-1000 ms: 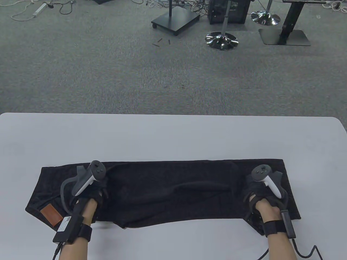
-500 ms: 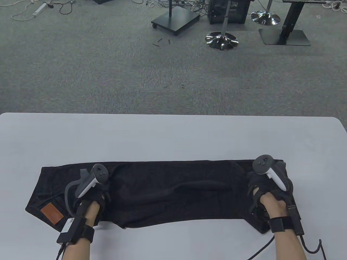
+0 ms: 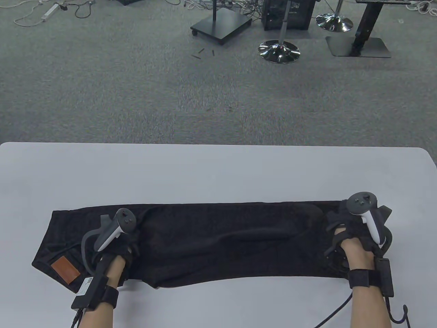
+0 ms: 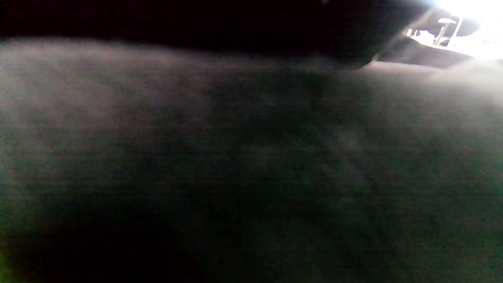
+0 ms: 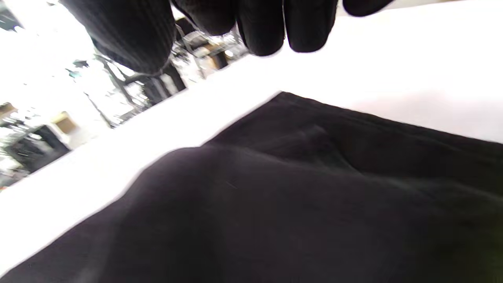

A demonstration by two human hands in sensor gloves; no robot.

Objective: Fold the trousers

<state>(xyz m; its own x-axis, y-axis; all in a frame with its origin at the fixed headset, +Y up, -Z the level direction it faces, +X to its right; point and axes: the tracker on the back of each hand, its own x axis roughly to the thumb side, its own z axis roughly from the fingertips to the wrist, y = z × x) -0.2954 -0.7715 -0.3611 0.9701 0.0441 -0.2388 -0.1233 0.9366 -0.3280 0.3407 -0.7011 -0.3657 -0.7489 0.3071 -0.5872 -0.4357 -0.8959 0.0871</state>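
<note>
Black trousers lie folded lengthwise along the front of the white table, waist at the left with a brown leather patch. My left hand rests on the cloth near the waist; its wrist view shows only dark fabric close up. My right hand rests on the hem end at the right. In the right wrist view its gloved fingers hang free above the table, with nothing in them, over the hem corner of the trousers. A long crease runs across the middle.
The table's far edge gives onto grey carpet with a black wheeled stand base, a chrome stool base and cables. My glove cables trail over the table's front edge.
My right hand has slid to the right along the trousers to the hem end, and the crease has stretched out with it. My left hand has stayed near the waist.
</note>
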